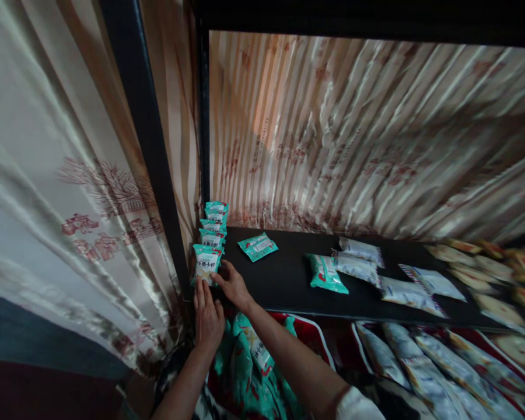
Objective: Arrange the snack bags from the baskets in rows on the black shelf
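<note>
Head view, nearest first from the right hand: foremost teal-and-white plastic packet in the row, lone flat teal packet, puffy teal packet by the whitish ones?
1. Foremost row packet: at the right hand, on its left.
2. Lone flat packet: beyond, slightly right.
3. Puffy packet: farthest, well right.

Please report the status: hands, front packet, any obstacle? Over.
Left hand and right hand touching front packet. It heads the row, printed face showing. Loose packet right of row, not blocking.

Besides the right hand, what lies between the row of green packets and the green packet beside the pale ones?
In the head view, one more green packet lies there, on the black shelf.
</note>
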`<state>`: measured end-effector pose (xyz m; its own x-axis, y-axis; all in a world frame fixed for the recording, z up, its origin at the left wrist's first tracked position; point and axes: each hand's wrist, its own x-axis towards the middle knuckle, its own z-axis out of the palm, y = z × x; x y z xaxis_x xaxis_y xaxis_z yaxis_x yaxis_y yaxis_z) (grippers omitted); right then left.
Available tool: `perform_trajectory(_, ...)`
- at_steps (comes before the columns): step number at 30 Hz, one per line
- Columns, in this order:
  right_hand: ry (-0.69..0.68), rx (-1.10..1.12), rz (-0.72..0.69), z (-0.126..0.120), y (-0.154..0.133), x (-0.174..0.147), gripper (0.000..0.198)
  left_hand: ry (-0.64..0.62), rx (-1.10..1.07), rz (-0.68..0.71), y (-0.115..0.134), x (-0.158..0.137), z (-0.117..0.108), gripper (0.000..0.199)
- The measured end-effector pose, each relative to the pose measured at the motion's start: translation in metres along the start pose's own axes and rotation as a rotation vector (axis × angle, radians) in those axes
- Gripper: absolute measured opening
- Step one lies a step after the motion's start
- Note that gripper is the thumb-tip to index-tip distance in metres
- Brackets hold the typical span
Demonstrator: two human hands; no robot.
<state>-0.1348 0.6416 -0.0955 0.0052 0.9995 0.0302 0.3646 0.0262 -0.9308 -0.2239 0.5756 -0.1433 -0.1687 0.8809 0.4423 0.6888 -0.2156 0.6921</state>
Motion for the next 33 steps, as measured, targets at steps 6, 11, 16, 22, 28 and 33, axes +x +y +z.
perform_trajectory(6, 0.145, -0.167, -0.087, -0.033, 0.022, -0.005, 0.036, 0.003, 0.037, 0.022, 0.01, -0.003, -0.007, 0.055)
perform_trajectory(11, 0.205, -0.359, -0.158, -0.067, 0.045, -0.003, 0.034, -0.047, 0.032, 0.089, 0.019, -0.009, -0.014, 0.046)
perform_trajectory(16, 0.299, -0.717, -0.26, -0.107, 0.058, 0.015, 0.048, -0.165, 0.014, 0.136, 0.027, -0.007, -0.013, 0.041)
perform_trajectory(22, 0.203, -0.993, -0.172, -0.143, 0.067, 0.051, 0.056, -0.204, -0.044, 0.093, 0.044, 0.012, 0.011, 0.037)
perform_trajectory(28, 0.045, -0.993, -0.247, -0.159, 0.078, 0.074, 0.042, -0.206, -0.125, -0.019, 0.054, 0.025, 0.062, 0.037)
perform_trajectory(33, 0.012, -0.87, -0.351, -0.161, 0.083, 0.071, 0.032, -0.206, -0.166, -0.077, 0.059, 0.034, 0.088, 0.036)
